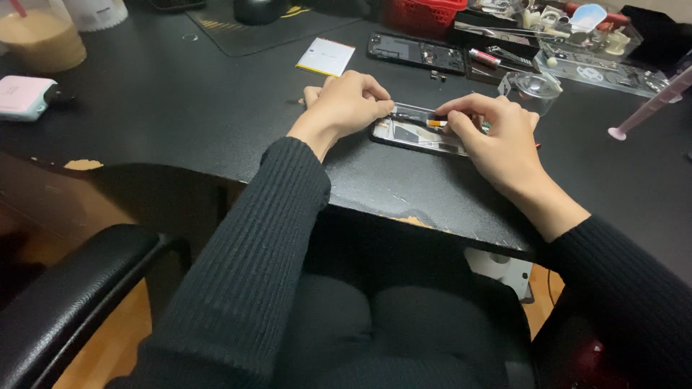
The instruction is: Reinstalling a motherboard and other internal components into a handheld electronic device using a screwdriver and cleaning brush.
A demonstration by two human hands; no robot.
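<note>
Black chair armrest (68, 302), worn black desk (180, 108), wooden floor (108, 346)

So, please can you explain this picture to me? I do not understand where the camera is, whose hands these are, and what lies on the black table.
The camera sits on the person's head and looks down, so both hands in black ribbed sleeves are that person's own. No machine is here. The left hand and the right hand rest on an opened black phone frame lying flat on the black table; their fingertips press on its inner parts near a small orange piece. Behind lie a white flat rectangular part, a second opened black phone and a red plastic basket. Far left is a pink and white small device.
</note>
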